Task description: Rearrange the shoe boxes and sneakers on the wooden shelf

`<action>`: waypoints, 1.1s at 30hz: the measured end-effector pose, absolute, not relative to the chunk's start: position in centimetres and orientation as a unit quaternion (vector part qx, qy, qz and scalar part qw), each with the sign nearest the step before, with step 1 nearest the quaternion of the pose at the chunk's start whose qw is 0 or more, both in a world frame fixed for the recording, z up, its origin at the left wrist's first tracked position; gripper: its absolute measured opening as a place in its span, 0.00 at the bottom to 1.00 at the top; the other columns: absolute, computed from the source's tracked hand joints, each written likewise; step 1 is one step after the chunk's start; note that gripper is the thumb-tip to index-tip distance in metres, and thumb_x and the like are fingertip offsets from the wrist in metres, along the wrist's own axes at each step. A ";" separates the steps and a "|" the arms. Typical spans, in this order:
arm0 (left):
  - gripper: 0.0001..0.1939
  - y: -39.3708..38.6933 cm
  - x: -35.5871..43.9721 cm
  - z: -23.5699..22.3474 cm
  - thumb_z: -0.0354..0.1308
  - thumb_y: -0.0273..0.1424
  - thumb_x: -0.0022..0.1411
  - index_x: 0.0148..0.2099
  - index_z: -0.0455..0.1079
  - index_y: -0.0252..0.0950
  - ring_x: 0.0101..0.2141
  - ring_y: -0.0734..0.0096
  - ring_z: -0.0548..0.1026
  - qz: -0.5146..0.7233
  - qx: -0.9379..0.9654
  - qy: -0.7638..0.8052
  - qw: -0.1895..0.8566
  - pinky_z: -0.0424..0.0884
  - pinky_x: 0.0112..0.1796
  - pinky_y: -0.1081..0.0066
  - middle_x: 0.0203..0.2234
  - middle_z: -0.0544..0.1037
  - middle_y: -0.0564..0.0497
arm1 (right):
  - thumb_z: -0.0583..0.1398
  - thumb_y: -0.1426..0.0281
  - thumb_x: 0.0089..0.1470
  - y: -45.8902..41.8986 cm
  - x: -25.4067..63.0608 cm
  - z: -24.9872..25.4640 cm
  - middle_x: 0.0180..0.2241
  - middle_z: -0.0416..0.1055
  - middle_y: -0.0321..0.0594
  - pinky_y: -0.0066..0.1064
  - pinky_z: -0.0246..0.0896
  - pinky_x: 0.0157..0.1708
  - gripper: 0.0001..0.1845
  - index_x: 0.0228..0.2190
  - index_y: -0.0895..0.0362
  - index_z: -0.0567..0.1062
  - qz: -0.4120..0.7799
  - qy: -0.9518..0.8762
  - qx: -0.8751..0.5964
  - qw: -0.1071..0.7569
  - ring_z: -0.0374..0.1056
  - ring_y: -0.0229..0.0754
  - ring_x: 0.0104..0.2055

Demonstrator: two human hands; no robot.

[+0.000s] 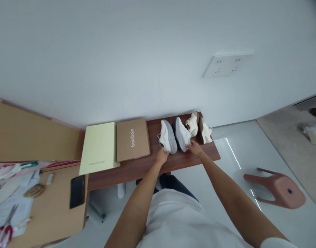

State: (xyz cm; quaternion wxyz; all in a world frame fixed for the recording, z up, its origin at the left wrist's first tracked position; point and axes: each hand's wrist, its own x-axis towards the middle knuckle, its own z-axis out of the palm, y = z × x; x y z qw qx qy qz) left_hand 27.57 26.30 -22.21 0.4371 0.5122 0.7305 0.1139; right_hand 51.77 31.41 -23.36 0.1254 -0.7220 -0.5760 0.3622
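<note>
Two white sneakers with grey soles stand on a dark wooden bench (147, 165). My left hand (161, 156) grips the heel of the left white sneaker (167, 136). My right hand (195, 147) pinches the heel of the right white sneaker (182, 133). Just right of them a pair of cream sneakers (199, 127) with brown soles stands on the bench end, touching each other.
A brown shoe box (133, 139) and a pale green box (99, 148) lie on the bench's left part. A tan desk (54, 210) at left holds a black phone (77, 191), papers and scissors. A pink stool (276, 187) lies tipped on the white floor at right.
</note>
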 end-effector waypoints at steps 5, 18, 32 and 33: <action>0.18 26.1 26.1 -21.2 0.58 0.31 0.66 0.57 0.69 0.32 0.53 0.57 0.76 0.139 0.542 0.723 0.405 0.69 0.52 0.64 0.52 0.78 0.38 | 0.64 0.64 0.53 31.3 50.2 -22.0 0.43 0.78 0.47 0.37 0.67 0.47 0.18 0.43 0.60 0.75 0.372 -0.592 -0.703 0.130 0.74 0.49 0.46; 0.13 27.7 25.0 -17.1 0.56 0.30 0.67 0.52 0.72 0.33 0.51 0.54 0.76 0.011 0.677 0.700 0.227 0.67 0.52 0.61 0.44 0.80 0.38 | 0.60 0.63 0.64 31.5 42.3 -16.1 0.45 0.77 0.51 0.31 0.63 0.40 0.17 0.51 0.56 0.69 0.222 -0.694 -0.684 -0.036 0.75 0.49 0.47; 0.15 29.3 26.8 -17.4 0.52 0.25 0.66 0.52 0.75 0.30 0.50 0.53 0.76 -0.074 0.670 0.712 0.195 0.68 0.52 0.62 0.43 0.80 0.36 | 0.56 0.68 0.67 32.5 40.1 -16.8 0.46 0.76 0.55 0.34 0.67 0.45 0.10 0.47 0.59 0.69 0.190 -0.724 -0.657 -0.090 0.75 0.48 0.50; 0.15 29.2 27.0 -17.6 0.51 0.24 0.66 0.51 0.75 0.29 0.50 0.53 0.77 -0.072 0.668 0.714 0.194 0.68 0.52 0.61 0.42 0.80 0.35 | 0.56 0.68 0.66 32.4 40.1 -17.0 0.45 0.76 0.55 0.34 0.67 0.45 0.10 0.47 0.59 0.69 0.191 -0.728 -0.652 -0.092 0.75 0.48 0.50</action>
